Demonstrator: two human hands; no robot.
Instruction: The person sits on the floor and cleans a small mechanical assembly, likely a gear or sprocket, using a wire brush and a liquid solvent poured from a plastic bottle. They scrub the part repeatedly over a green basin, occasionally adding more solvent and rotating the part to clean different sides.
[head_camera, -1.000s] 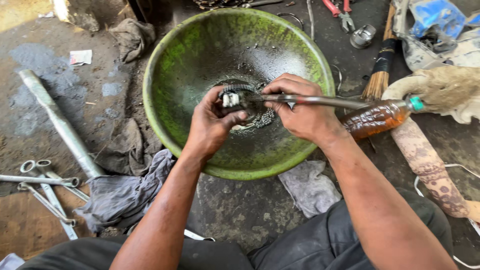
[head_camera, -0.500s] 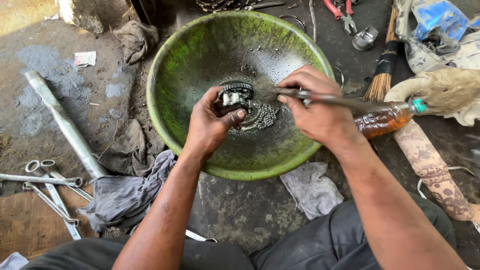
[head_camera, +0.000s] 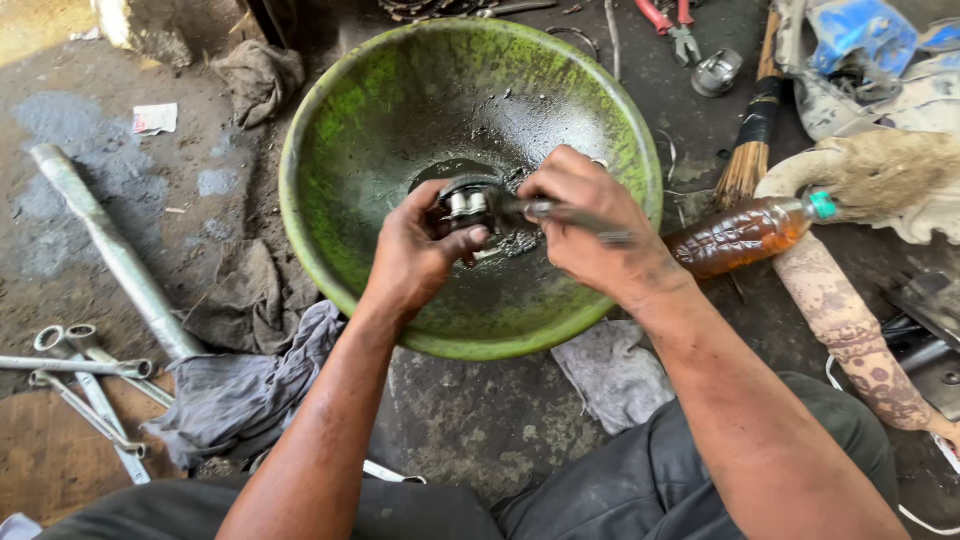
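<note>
Head camera looked down past dark trouser knees to both forearms reaching into a green basin (head_camera: 330, 200) on the grimy floor. The left hand (head_camera: 415, 255) had its fingers clamped around a small toothed metal part (head_camera: 468, 200), held just above the basin's dark, wet bottom. The right hand (head_camera: 580, 225) was closed on the handle of a brush (head_camera: 570, 213), whose head met the part's side.

To do this scrubbing well, I judged that the part should be turned a little at a time in the left fingers so each tooth met the bristles, with short strokes kept over the basin so the dirty liquid fell back in. The grip looked slippery, so a firm pinch on the part mattered.

Beyond the basin lay rags (head_camera: 235, 395), several spanners (head_camera: 85, 380), a grey pipe (head_camera: 105, 250), a bottle of brownish liquid (head_camera: 745, 235) lying on its side, a broom (head_camera: 750, 140) and red-handled pliers (head_camera: 668, 20).

Bristles were hidden behind the right fingers. Small chain-like bits under the hands were too blurred to name, and the pliers were cut off by the top edge.
</note>
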